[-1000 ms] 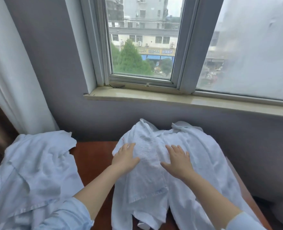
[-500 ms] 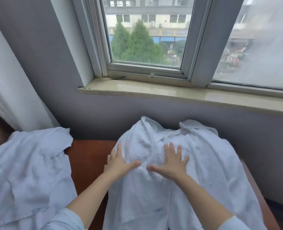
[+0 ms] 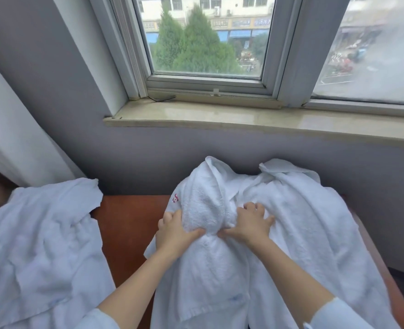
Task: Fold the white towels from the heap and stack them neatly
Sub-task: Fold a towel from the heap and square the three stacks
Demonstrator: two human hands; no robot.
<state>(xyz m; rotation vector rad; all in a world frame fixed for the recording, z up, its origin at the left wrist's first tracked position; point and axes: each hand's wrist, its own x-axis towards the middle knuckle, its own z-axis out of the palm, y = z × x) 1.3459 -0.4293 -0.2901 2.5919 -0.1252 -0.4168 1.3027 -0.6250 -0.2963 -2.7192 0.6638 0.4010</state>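
Reddish-brown wooden table [image 3: 127, 224], lower centre; grey wall [image 3: 148, 157] behind it; pale stone windowsill [image 3: 243, 117], mid frame; white-framed window [image 3: 208, 84], upper centre; thin black wire [image 3: 161, 99] on sill; green trees [image 3: 196, 48] and shopfronts [image 3: 239, 27] outside; white curtain [image 3: 11, 129], left edge

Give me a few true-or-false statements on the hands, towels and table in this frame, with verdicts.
1. Both hands grip one bunched towel. True: the left hand and right hand pinch the towel between them.
2. The table is white. False: the table is reddish-brown.
3. Another pile of white towels lies to the left. True: the left pile lies apart from both hands.
4. The left hand rests on that left pile. False: it grips the towel in the middle.
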